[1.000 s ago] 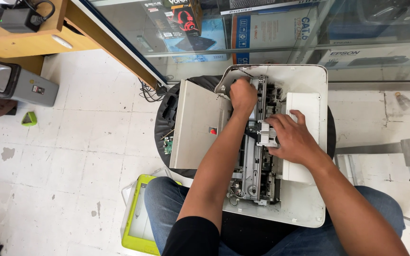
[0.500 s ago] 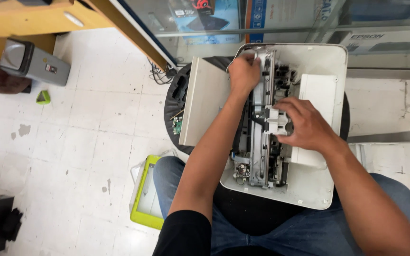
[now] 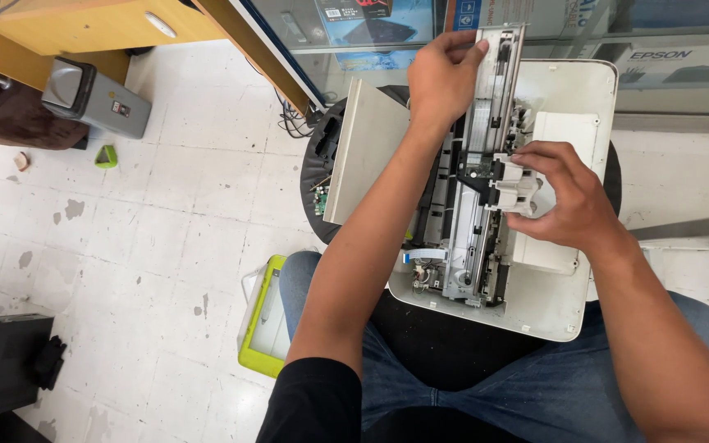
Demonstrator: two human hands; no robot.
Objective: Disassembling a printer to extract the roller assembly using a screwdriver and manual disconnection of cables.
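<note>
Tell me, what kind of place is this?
Probably a small repair shop for printers. An opened printer lies on the person's lap, the left hand lifting its metal frame while the right hand grips the carriage. A glass counter holds boxed goods, and another device sits on the floor.

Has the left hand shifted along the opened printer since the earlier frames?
Yes. The left hand has moved toward the far end of the metal carriage frame, now gripping its top edge beyond the white printer shell; earlier it sat lower, inside the shell.

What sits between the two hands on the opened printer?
In the head view, the grey metal carriage frame spans between the left hand at its top end and the right hand on the white carriage block.
</note>
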